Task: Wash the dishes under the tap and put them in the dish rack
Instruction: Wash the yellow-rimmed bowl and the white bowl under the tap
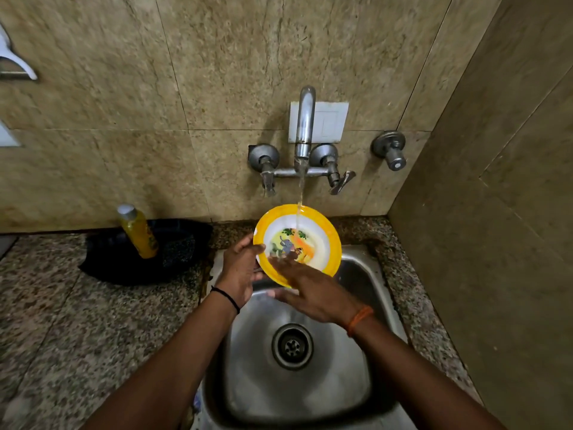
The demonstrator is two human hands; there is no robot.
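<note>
The left hand (240, 271) alone grips the wet plate (297, 243) at its left rim under the tap (304, 125) while the right hand (313, 293), open and flat, rubs it, so it may slip into the sink (369, 274).

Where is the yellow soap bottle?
The yellow bottle stands on the counter left of the sink, in a dark tray by the wall.

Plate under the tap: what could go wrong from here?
1. The plate is wet and seems held only by the left hand at its rim; the right hand rubs its face, so it could slip into the sink.
2. The stream hits the tilted plate and may splash onto the counter.
3. The bottle stands near the left elbow's path and could be knocked over.
</note>
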